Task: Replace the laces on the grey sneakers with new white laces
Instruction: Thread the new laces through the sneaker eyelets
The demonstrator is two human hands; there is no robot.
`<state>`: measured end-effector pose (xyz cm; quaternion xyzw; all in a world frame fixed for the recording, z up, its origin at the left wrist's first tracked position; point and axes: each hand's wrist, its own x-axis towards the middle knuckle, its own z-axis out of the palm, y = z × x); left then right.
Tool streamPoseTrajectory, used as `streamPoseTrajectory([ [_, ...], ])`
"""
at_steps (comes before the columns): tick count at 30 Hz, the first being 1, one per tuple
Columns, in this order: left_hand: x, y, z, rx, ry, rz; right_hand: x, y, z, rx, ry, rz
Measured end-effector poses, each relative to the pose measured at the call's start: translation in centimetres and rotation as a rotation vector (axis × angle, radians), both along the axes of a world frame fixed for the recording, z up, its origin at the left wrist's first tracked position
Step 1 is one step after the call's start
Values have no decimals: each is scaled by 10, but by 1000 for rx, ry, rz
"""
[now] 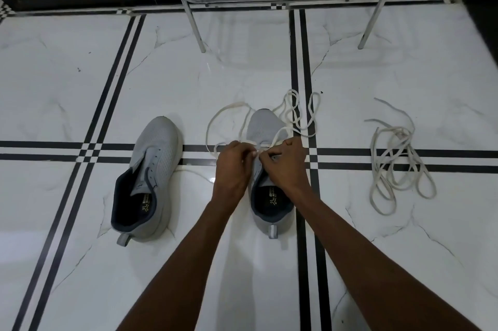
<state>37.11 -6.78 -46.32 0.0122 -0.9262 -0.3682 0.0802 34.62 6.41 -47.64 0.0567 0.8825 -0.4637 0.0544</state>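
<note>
Grey sneaker (265,128) points toe away; left hand (234,166) and right hand (285,166) pinch white lace (292,115).

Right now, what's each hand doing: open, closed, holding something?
Left hand: closed, pinching the white lace over the right sneaker.
Right hand: closed, pinching the same lace.

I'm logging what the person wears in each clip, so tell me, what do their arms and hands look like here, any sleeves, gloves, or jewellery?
Both forearms are bare right up to the bottom edge of the picture, with no sleeve in sight. The left hand and the right hand wear no gloves. No watch, bracelet or ring shows on either wrist or on the fingers that can be seen.
</note>
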Motion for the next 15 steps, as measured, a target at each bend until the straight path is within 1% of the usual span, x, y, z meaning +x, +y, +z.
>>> streamPoseTrajectory([
  [2, -2, -13, -1, -66, -7, 32, 1, 2, 2, 6, -27, 6],
  [3, -1, -24, 1, -77, -22, 119, 1, 4, 3, -4, -39, -7],
  [6, 7, -73, 6, -67, -134, 546, 3, 8, 2, -22, -48, -36],
  [7, 12, -84, 7, -89, -162, 609, 4, 9, 3, -25, -46, -31],
  [10, 16, -81, 8, -64, -142, 553, 4, 11, 9, -94, -57, -10],
  [12, 16, -62, 6, 36, -48, 501, 3, 13, 13, -150, -38, -30],
  [14, 11, -40, 7, 103, 28, 374, 0, 17, 17, -163, 8, -68],
  [15, 7, -31, 7, 99, 37, 306, -1, 19, 20, -163, 11, -93],
])
